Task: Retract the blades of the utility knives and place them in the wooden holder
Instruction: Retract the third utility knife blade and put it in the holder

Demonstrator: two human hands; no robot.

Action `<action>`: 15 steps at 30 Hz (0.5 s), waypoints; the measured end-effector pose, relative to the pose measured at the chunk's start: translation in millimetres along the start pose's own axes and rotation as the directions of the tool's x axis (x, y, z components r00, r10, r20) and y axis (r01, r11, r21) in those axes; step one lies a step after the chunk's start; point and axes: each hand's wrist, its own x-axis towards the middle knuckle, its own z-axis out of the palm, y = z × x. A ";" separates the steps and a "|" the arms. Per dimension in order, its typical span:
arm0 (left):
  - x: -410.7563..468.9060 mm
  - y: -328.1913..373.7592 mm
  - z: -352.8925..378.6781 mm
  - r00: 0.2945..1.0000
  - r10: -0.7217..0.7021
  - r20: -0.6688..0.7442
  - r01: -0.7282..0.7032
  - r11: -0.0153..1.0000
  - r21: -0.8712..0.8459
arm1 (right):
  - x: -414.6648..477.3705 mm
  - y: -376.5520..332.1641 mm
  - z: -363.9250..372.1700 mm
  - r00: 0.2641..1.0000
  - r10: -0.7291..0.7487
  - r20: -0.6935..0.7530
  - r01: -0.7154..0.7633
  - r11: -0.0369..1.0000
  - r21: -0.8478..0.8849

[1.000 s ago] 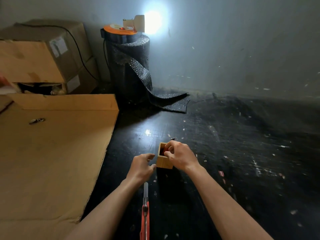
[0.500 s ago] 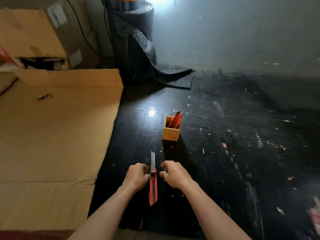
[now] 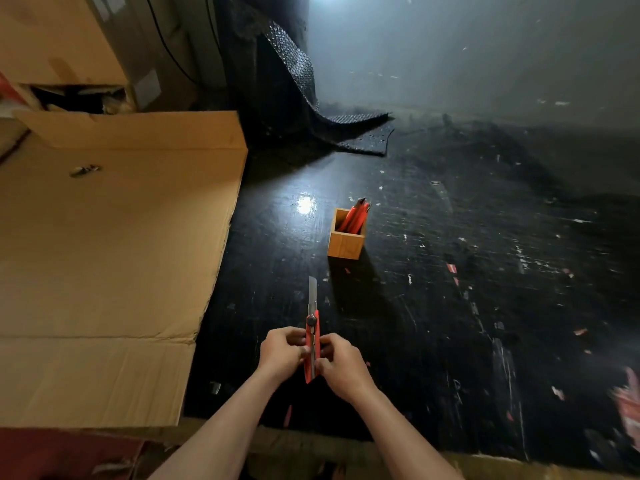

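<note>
Cardboard fills the left half of the frame: a flattened sheet (image 3: 114,244) lies over the dark counter (image 3: 485,306), with stacked boxes (image 3: 69,39) in the upper left corner and a small metal piece (image 3: 85,170) resting on the sheet. Right of the boxes, at top centre, a roll of black bubble wrap (image 3: 287,84) trails its loose end onto the counter.

At lower centre, the left hand (image 3: 282,351) is closed on the left side of a red utility knife (image 3: 312,344). Its blade (image 3: 312,289) is fully extended and points away toward the top of the frame. The right hand (image 3: 341,367) pinches the knife's body from the other side, so both hands hold the one knife above the counter.

Above and slightly right of the hands, the wooden holder (image 3: 346,235) stands upright, well apart from them. Several red knives (image 3: 355,216) already stand in it. By the look of things, most of the job is done: this blade is yet to be retracted, then the knife goes into the holder.
</note>
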 end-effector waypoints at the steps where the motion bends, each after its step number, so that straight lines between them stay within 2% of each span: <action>1: 0.1 0.2 -1.0 1.000 0.006 0.000 -0.006 0.999 -0.039 | -1.1 -0.8 -2.1 1.000 -0.011 -0.018 0.011 1.000 0.019; 5: -5.4 14.6 -5.6 0.997 0.069 0.032 -0.063 0.984 -0.165 | -2.7 -8.8 -14.1 0.995 -0.059 -0.077 0.066 0.994 0.089; 10: -19.4 61.7 -17.8 0.960 0.244 0.135 -0.203 0.944 -0.259 | -1.0 -31.8 -42.4 0.976 -0.170 -0.138 0.191 0.970 0.152; 15: -34.7 123.1 -28.2 0.929 0.355 0.104 -0.296 0.882 -0.366 | -1.2 -71.7 -80.9 0.920 -0.310 -0.241 0.346 0.930 0.126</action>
